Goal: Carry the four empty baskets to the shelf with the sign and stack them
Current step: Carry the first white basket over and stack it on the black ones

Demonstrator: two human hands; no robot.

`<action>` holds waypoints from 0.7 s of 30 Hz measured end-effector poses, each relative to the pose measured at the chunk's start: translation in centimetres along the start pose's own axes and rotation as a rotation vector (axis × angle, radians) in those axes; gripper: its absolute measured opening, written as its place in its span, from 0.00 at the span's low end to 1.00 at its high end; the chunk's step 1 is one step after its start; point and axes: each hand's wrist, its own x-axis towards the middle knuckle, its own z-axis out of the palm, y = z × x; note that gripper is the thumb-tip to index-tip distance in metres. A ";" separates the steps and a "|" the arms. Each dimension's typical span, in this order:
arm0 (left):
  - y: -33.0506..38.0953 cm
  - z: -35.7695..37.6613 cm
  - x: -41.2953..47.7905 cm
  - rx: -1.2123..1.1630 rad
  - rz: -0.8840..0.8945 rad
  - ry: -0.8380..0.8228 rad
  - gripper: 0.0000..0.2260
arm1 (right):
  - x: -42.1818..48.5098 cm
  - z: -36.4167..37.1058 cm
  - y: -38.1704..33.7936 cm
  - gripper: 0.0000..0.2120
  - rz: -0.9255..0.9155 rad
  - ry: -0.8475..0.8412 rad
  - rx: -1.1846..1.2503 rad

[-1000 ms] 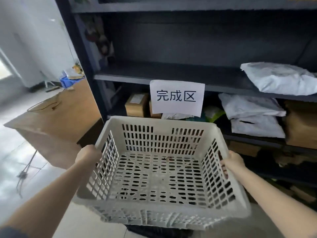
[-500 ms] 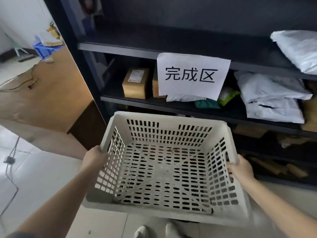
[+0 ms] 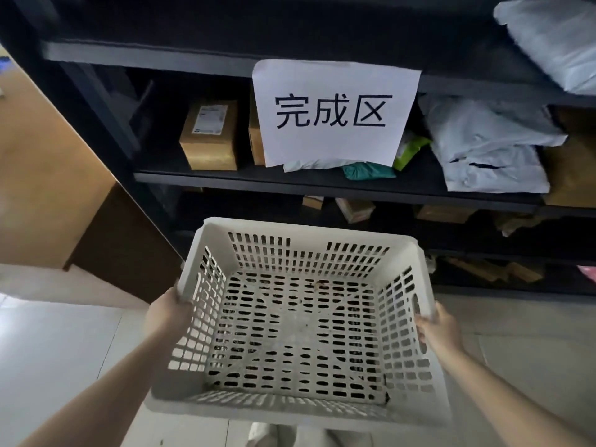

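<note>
I hold an empty white slotted plastic basket (image 3: 300,333) level in front of me, low over the floor. My left hand (image 3: 166,312) grips its left rim and my right hand (image 3: 440,327) grips its right rim. Straight ahead stands a dark metal shelf (image 3: 290,182) with a white paper sign (image 3: 333,112) carrying three black characters, hung from the upper shelf edge. The basket's far rim is level with the lowest shelves. No other basket is in view.
Cardboard boxes (image 3: 209,135) and grey mailer bags (image 3: 483,146) fill the shelf behind and beside the sign. More small boxes (image 3: 354,209) lie on the lower shelves. A wooden desk (image 3: 48,175) stands at the left. Pale floor tiles (image 3: 64,350) lie below.
The shelf and sign have grown larger and risen in the view as I came closer and looked down. The basket has sunk lower in front of the shelf, with both hands still on its rims.
</note>
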 end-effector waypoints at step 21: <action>-3.1 3.9 1.7 -0.087 -0.110 -0.029 0.05 | 1.0 2.9 1.4 0.23 0.001 -0.002 -0.009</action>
